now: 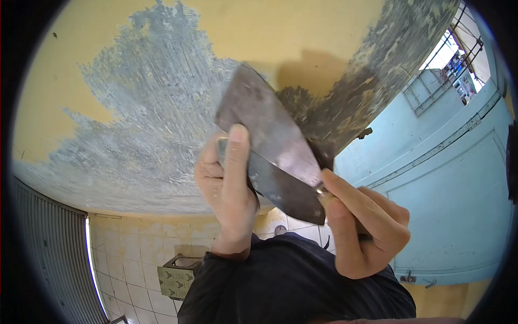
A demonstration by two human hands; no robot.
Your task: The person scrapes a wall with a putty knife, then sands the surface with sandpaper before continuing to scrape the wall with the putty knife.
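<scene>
Two metal blades are held up before the wall, one overlapping the other. The upper scraper has a wide, smudged blade that narrows toward my right hand, whose fingers are closed round its neck and handle. Beneath it lies a darker blade, its corner pointing down near my right fingers. My left hand grips this lower tool, with the thumb extended along the blades. Its handle is mostly hidden by my left hand. Behind them, the yellow wall carries a large grey scraped patch.
A light blue door with a bolt stands at the right, below a barred opening. Dark streaks cover the wall's right edge. A patterned box sits on the tiled floor at lower left, near a corrugated shutter.
</scene>
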